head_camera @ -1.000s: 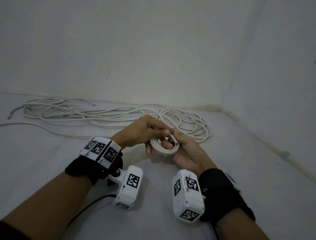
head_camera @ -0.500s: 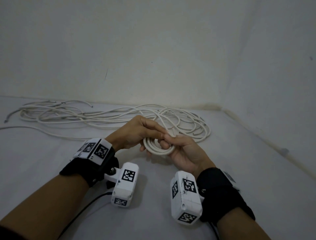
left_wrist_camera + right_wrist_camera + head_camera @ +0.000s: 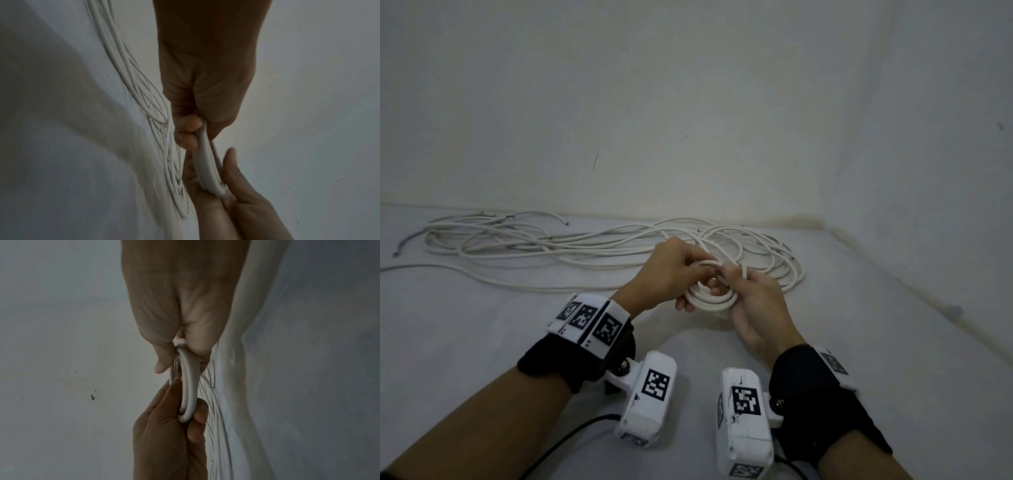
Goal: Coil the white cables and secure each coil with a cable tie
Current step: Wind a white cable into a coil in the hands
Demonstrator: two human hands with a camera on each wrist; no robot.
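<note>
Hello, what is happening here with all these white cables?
A person is winding a white cable into a small coil above the floor. The left hand grips its left side and the right hand holds its right side. No cable tie is visible on it. Behind the hands, a loose pile of white cables lies along the wall.
</note>
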